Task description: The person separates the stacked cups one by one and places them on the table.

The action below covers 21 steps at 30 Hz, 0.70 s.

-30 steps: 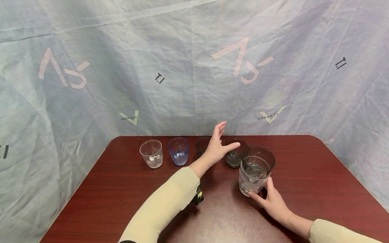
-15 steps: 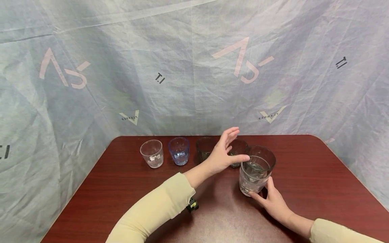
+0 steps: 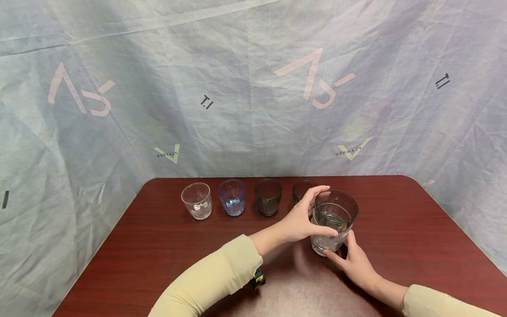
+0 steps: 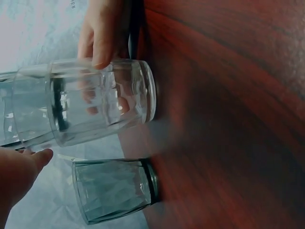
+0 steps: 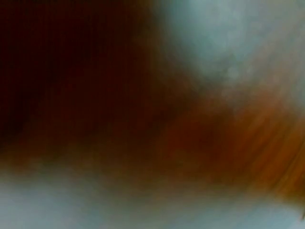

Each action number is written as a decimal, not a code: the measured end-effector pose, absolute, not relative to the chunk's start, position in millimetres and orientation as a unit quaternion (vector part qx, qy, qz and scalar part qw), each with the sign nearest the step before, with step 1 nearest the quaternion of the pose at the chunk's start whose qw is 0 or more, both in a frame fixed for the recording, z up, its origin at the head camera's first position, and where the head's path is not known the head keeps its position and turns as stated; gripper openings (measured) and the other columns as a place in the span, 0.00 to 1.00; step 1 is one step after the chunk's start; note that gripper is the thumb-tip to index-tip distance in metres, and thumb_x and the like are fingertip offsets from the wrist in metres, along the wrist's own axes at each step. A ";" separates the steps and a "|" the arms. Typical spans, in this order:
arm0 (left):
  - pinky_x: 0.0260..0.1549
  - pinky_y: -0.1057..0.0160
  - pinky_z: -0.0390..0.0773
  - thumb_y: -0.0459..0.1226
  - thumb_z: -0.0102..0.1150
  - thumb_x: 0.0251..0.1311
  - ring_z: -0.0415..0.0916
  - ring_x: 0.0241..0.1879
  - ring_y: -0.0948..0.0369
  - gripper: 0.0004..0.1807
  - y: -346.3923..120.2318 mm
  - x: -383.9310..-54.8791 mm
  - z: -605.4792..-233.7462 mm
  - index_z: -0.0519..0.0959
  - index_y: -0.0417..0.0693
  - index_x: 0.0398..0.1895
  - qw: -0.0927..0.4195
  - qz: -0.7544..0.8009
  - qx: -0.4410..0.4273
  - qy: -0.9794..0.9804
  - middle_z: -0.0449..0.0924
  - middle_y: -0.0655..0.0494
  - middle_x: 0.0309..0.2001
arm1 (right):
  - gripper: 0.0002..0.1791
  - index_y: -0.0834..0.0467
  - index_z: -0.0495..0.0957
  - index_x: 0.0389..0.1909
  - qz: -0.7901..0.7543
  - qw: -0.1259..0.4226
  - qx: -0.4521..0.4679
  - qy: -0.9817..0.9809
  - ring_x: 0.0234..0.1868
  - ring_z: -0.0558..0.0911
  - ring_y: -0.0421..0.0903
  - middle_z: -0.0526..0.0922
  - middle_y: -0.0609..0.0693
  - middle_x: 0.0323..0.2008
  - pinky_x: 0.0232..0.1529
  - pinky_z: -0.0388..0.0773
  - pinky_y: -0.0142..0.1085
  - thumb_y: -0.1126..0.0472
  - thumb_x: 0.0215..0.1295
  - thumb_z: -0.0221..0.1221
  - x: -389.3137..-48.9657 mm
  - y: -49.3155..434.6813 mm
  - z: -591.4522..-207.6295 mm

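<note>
A smoky grey drinking glass [image 3: 340, 200] sits nested in a clear drinking glass [image 3: 322, 243], the two forming an upright stack at right of centre. My right hand [image 3: 358, 268] grips the clear glass low down, thumb in front and fingers behind. Around the upper part of the stack curves my left hand [image 3: 301, 222], its thumb across the front and its fingers behind the grey glass's rim. In the left wrist view the stack lies sideways, with the right hand [image 4: 102, 36] at its lower part and the left hand [image 4: 19, 174] at its upper end. The right wrist view is a blur.
Along the back of the dark red table [image 3: 130, 246] stand a clear glass [image 3: 198, 202], a blue glass [image 3: 233, 198] and a dark grey glass [image 3: 268, 198]. Another dark glass [image 3: 301, 190] is partly hidden behind my left hand. A grey printed cloth [image 3: 237, 123] hangs behind.
My left hand has come right and toward me, from above the dark glasses at the back to around the stack's upper part. The right hand and the stack have stayed in place.
</note>
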<state>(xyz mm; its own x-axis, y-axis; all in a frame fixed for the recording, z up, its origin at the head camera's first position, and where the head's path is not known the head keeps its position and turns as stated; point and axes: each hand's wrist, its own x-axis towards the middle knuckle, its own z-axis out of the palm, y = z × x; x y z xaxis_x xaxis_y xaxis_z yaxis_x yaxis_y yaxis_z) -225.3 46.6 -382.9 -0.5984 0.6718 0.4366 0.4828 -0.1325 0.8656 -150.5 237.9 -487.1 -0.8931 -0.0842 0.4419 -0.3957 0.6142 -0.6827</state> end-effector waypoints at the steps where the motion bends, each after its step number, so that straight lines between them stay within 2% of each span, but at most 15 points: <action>1: 0.61 0.60 0.65 0.23 0.71 0.48 0.64 0.65 0.60 0.51 47.2 -225.4 -383.9 0.53 0.53 0.72 0.079 0.611 0.445 0.651 0.62 0.52 0.68 | 0.41 0.58 0.55 0.65 0.418 0.187 0.137 -0.878 0.58 0.65 0.24 0.76 0.63 0.57 0.52 0.57 0.17 0.62 0.56 0.70 -150.4 237.9 -487.2; 6: 0.62 0.59 0.64 0.23 0.71 0.48 0.63 0.65 0.59 0.50 49.0 -226.6 -387.1 0.53 0.50 0.72 0.071 0.599 0.456 0.654 0.62 0.49 0.68 | 0.41 0.59 0.55 0.65 0.419 0.188 0.139 -0.877 0.58 0.63 0.22 0.75 0.64 0.57 0.53 0.56 0.16 0.62 0.56 0.70 -150.0 237.9 -487.2; 11: 0.60 0.62 0.67 0.22 0.71 0.47 0.65 0.65 0.56 0.49 49.1 -227.4 -387.4 0.53 0.47 0.71 0.067 0.594 0.460 0.657 0.63 0.48 0.67 | 0.40 0.60 0.56 0.64 0.418 0.190 0.139 -0.877 0.58 0.64 0.22 0.75 0.64 0.57 0.52 0.56 0.15 0.62 0.56 0.70 -150.0 237.8 -486.4; 16: 0.56 0.65 0.70 0.22 0.71 0.47 0.67 0.63 0.49 0.48 48.5 -227.1 -387.0 0.55 0.49 0.69 0.076 0.601 0.456 0.652 0.64 0.47 0.66 | 0.40 0.60 0.56 0.64 0.420 0.192 0.141 -0.876 0.57 0.64 0.22 0.76 0.63 0.57 0.52 0.56 0.15 0.62 0.56 0.70 -150.2 237.8 -486.8; 21: 0.54 0.65 0.71 0.22 0.72 0.46 0.68 0.62 0.50 0.47 48.3 -225.6 -385.1 0.56 0.49 0.68 0.071 0.596 0.454 0.659 0.64 0.46 0.66 | 0.40 0.60 0.56 0.64 0.422 0.196 0.145 -0.873 0.57 0.65 0.23 0.76 0.63 0.57 0.52 0.56 0.15 0.63 0.56 0.70 -150.8 237.9 -487.6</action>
